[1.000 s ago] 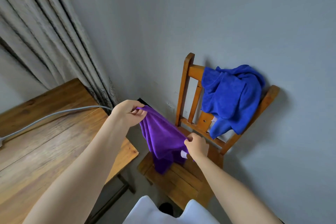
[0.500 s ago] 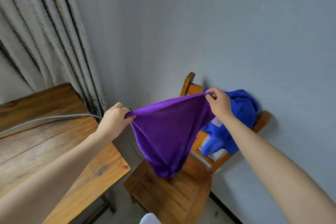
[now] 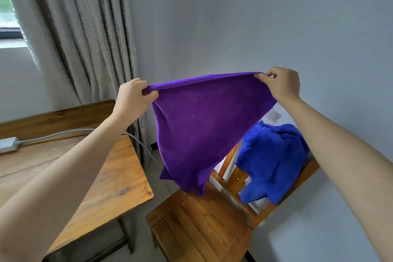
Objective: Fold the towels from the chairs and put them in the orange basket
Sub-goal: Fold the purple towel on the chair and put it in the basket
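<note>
A purple towel (image 3: 204, 125) hangs spread in the air above the wooden chair (image 3: 197, 227). My left hand (image 3: 133, 97) pinches its upper left corner and my right hand (image 3: 280, 84) pinches its upper right corner, so the top edge is stretched between them. The lower end droops to a point just over the chair seat. A blue towel (image 3: 270, 161) is draped, crumpled, over the chair's backrest, partly hidden behind the purple one. The orange basket is not in view.
A wooden table (image 3: 110, 178) stands at the left, with a white power adapter (image 3: 7, 144) and its grey cable (image 3: 55, 135) on it. Grey curtains (image 3: 80, 34) hang behind the table. The chair stands against a pale wall (image 3: 255, 17).
Both hands have lifted the purple towel off the chair seat and pulled apart, my right hand going up and to the right. The towel now hangs spread out.
</note>
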`<state>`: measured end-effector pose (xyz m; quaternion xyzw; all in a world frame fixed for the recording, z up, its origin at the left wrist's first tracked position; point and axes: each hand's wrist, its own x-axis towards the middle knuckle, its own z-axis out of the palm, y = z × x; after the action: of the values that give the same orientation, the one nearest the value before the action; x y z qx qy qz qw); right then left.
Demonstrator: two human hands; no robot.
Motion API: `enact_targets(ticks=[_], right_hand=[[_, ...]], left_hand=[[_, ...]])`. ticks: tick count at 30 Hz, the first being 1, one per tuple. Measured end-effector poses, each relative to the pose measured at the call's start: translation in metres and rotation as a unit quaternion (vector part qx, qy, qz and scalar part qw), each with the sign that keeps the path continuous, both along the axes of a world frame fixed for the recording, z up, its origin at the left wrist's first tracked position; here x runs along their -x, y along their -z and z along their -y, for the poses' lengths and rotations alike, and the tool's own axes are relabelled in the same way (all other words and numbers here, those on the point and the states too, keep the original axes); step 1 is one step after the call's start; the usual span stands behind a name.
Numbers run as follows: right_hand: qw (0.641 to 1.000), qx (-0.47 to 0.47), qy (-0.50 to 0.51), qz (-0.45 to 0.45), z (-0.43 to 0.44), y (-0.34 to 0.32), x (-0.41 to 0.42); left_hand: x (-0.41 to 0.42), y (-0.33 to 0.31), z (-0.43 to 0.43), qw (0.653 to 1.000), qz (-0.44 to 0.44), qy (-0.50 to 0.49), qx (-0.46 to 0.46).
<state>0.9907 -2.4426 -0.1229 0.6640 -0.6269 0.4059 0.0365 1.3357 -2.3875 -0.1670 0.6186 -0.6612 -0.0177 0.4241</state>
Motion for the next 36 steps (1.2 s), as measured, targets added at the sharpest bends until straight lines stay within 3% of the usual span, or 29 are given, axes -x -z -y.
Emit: enact_targets(ticks=[4,8,13,18,24,29,36], right_hand=[[0.993,-0.011,-0.108,-0.039,-0.022,-0.003,0.028],[0.97,-0.125,-0.203,-0.041,-0.063,0.015,0.056],[0.89,-0.316,-0.29,-0.157,-0.121,0.065,0.082],[0.79,-0.468,-0.324,-0.227,-0.166,0.136,0.099],[0.736,-0.566,-0.294,-0.226,-0.187,0.223,0.124],[0.727,-0.604,-0.264,-0.192,-0.197,0.255,0.133],[0.747,-0.625,-0.222,-0.04,-0.2,0.289,0.143]], left_hand=[[0.015,0.005,-0.058,0.999,0.032,-0.006,0.041],[0.038,0.033,-0.131,0.993,0.112,0.008,-0.027],[0.072,0.106,-0.216,0.983,0.073,0.022,-0.166],[0.1,0.184,-0.285,0.943,0.102,0.013,-0.316],[0.125,0.246,-0.33,0.908,-0.001,0.038,-0.418],[0.145,0.27,-0.347,0.853,-0.089,-0.003,-0.514],[0.151,0.284,-0.337,0.856,-0.194,-0.102,-0.467]])
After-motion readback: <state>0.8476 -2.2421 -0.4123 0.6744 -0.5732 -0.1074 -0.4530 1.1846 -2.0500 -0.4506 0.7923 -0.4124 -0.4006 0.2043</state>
